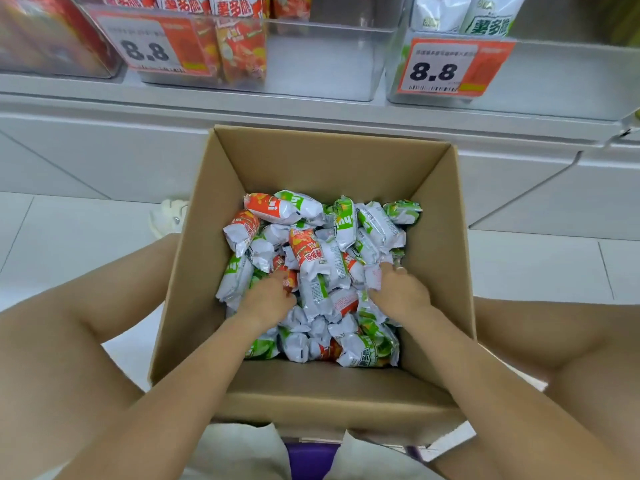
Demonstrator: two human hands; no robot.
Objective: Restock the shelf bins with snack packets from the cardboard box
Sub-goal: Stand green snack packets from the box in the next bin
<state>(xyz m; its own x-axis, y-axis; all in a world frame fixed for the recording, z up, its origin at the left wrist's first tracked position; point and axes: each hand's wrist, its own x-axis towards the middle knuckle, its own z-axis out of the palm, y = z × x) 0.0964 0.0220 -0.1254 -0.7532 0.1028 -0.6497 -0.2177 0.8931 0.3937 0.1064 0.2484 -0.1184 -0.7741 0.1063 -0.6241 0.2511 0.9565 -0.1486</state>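
A pale tiled floor (69, 237) runs up to a white shop shelf (311, 109) at the far side, where clear plastic bins stand behind orange price tags marked 8.8. The person crouches with an open brown cardboard box (311, 168) between the knees.

By my reckoning the restocking is far from finished. The box holds a deep jumble of small glossy snack packets (322, 271), white with orange or green printing, covering its whole floor. The clear middle bin (329, 64) has a few orange packets standing at its left end and the rest of it looks bare. The bin at the far right (554, 74) shows white-and-green packets upright at its back left, with room beside them. The bin at the far left (52, 39) seems packed with red packets, though it is blurred.

Both hands are down in the pile. The left hand (268, 294) has its fingers dug between packets on the left; the right hand (398, 289) curls into packets on the right. Whether either has a firm hold I cannot tell, since the fingertips are buried. Nothing is lifted clear of the box.
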